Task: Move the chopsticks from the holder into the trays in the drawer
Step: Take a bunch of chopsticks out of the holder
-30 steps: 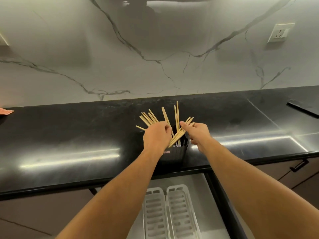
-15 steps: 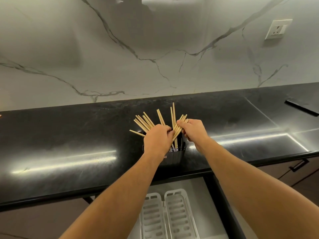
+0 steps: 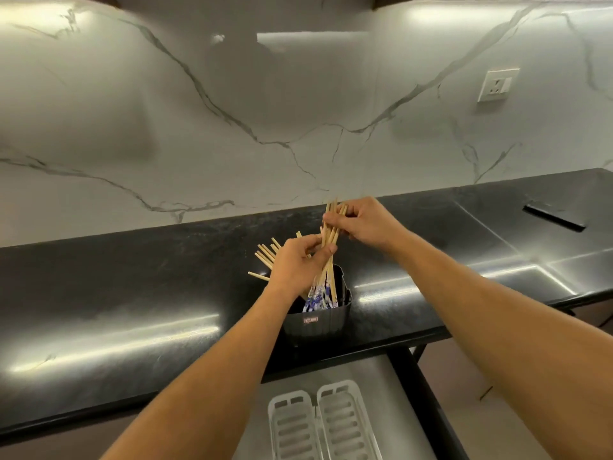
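place: kitchen | signs: black countertop [image 3: 132, 293], marble backsplash [image 3: 166, 127], wall socket [image 3: 497, 85], open drawer [image 3: 374, 386] with slotted trays [image 3: 291, 397]

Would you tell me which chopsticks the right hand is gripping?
The upright bundle with blue-patterned lower ends: the right hand grips it near the top, the left hand pinches it lower. The other chopsticks fan out leftward.

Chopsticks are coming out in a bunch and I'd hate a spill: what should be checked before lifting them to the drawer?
1. Right hand grips bundle near its top: ok.
2. Left hand pinches bundle lower down: ok.
3. Bundle's patterned ends clear of holder: not ok, inside it.
4. Drawer open, trays bare where visible: ok.
5. Loose chopsticks fanned left will stay put: cannot tell.
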